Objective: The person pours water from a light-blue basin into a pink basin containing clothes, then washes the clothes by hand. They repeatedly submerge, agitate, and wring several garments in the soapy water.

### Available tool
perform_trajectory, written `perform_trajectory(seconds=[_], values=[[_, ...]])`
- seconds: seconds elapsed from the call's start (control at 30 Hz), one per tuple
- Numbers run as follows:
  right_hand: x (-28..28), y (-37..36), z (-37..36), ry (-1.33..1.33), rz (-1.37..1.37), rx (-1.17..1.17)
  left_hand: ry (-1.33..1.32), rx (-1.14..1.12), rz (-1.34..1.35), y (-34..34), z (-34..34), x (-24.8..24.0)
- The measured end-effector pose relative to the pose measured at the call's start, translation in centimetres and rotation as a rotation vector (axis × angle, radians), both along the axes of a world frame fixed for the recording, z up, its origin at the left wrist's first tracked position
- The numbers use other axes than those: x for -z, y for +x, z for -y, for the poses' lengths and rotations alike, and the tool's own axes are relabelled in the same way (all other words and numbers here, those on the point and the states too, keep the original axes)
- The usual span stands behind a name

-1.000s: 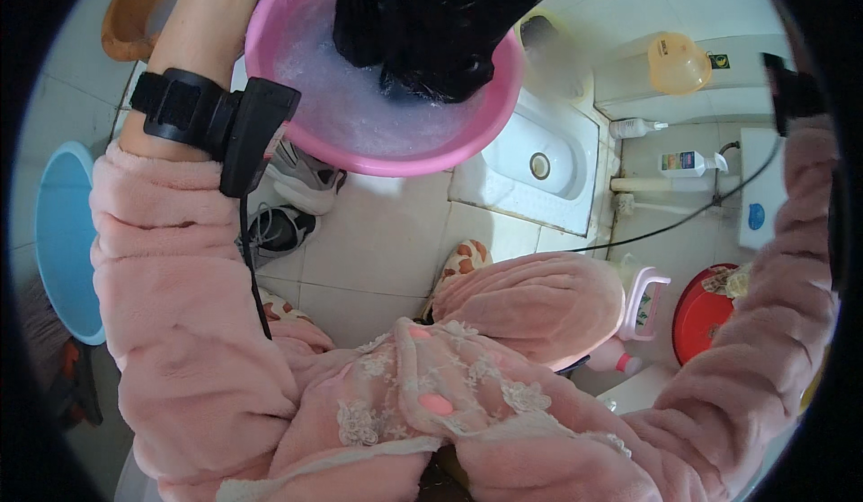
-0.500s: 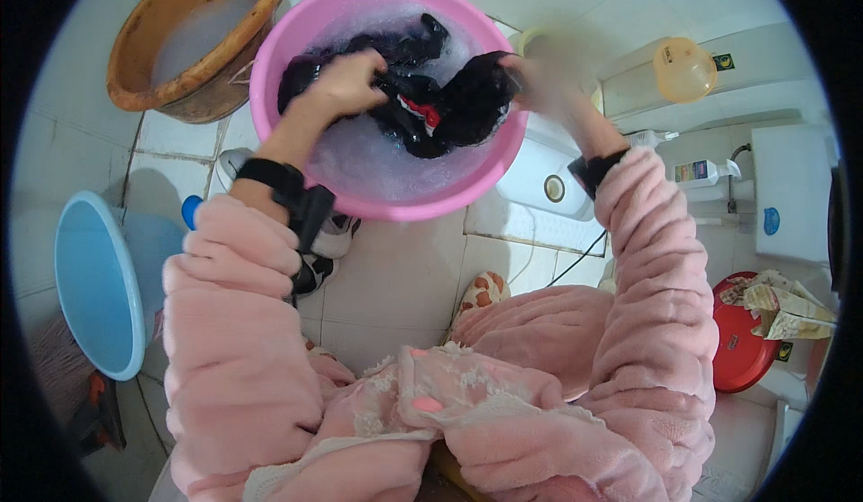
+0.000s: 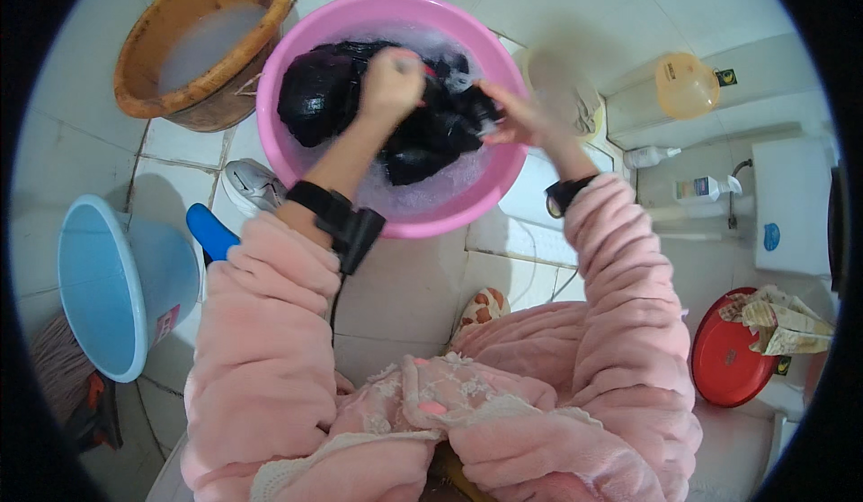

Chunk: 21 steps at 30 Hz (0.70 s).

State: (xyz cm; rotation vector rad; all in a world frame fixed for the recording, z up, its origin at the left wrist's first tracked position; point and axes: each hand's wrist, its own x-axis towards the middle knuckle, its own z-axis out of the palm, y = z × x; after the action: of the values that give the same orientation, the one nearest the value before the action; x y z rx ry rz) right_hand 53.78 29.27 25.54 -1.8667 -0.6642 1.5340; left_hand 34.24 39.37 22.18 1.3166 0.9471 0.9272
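A wet black garment [image 3: 418, 160] lies bunched in soapy water inside a pink basin [image 3: 270, 133], its left part ballooning up. My left hand [image 3: 393, 84] is closed on the cloth near the middle, slightly blurred, with a bit of red showing beside it. At the basin's right side my right hand [image 3: 521, 120] grips the garment's right end between thumb and fingers. Suds ring the cloth, and its lower parts are hidden under the water.
A wooden tub [image 3: 135, 97] with cloudy water stands at the far left. Nearer are a blue bucket [image 3: 139, 322], a white shoe [image 3: 252, 186] and a blue object [image 3: 209, 231]. A squat toilet [image 3: 539, 196] and a red basin [image 3: 733, 358] are on the right.
My left hand has moved right across the garment, and my right hand slightly left and down. The garment is bunched differently, with its left part now puffed up.
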Motion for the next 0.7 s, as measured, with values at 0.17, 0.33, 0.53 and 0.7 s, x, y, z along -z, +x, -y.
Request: perform_trajectory(seconds=[0.17,0.33,0.53,0.7], values=[[5.3,-3.2,-1.3,-0.089,-0.217,-0.106,-0.073,0.536,-0.253,2.9,7.6,3.8],[7.5,-4.2,-2.3,-0.203,-0.026,-0.214,-0.187,0.683,-0.260,-0.1,6.1,6.5],[13.7,-6.1,-3.8,-0.187,0.665,-0.746,-0.504,0.569,-0.520,-2.9,5.7,11.0],[16.5,-6.2,-2.8,-0.145,0.605,-0.808,-0.419,0.565,-0.485,-5.0,5.1,13.9]])
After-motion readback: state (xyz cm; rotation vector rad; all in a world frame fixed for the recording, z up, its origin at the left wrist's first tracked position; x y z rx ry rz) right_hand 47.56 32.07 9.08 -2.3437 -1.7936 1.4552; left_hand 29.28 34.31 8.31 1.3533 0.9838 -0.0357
